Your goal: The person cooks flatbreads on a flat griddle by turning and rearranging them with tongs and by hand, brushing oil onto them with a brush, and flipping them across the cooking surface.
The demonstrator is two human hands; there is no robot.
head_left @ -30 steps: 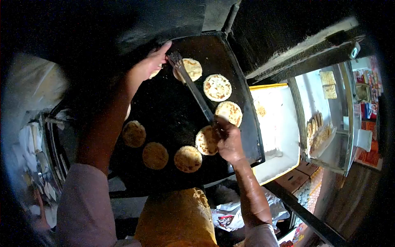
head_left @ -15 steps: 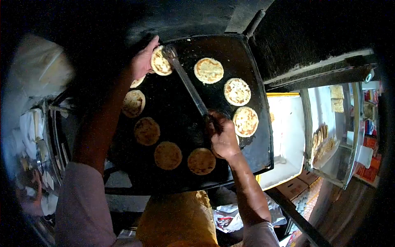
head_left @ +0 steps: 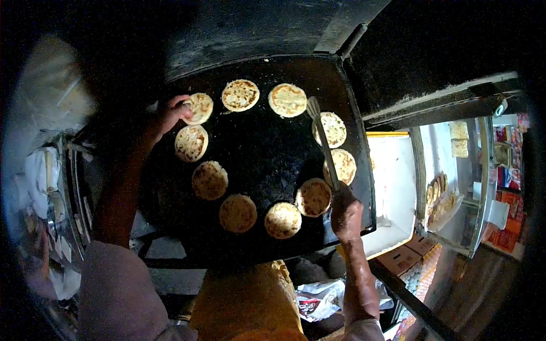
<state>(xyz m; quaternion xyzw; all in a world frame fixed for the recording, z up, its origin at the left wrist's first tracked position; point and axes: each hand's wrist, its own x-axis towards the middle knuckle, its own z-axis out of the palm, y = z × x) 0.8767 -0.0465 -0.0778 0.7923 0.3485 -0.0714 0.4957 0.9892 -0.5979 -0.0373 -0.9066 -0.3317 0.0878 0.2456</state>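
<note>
A ring of round, browned flatbreads lies on a dark griddle (head_left: 256, 153). At the upper left, my left hand (head_left: 172, 115) grips the edge of one flatbread (head_left: 200, 108), thumb over its top. Below that hand lies a second flatbread (head_left: 191, 143), and to its right another flatbread (head_left: 240, 95). My right hand (head_left: 347, 216) is closed around the handle of a long metal spatula (head_left: 325, 141). The spatula's slotted end points up, beside the flatbread (head_left: 287, 100) at the top right. Its shaft crosses over two flatbreads on the right side.
Right of the griddle is a white bin (head_left: 392, 193) with a yellow rim. Farther right stands a glass case (head_left: 455, 199) with several breads inside. Cardboard boxes (head_left: 398, 258) and a plastic bag (head_left: 318, 298) are below. A dark wall (head_left: 256, 34) rises behind the griddle.
My left hand moved left and down from the top flatbread, now lying flat, to the one beside it. My right hand and the spatula swung right, toward the griddle's right side.
</note>
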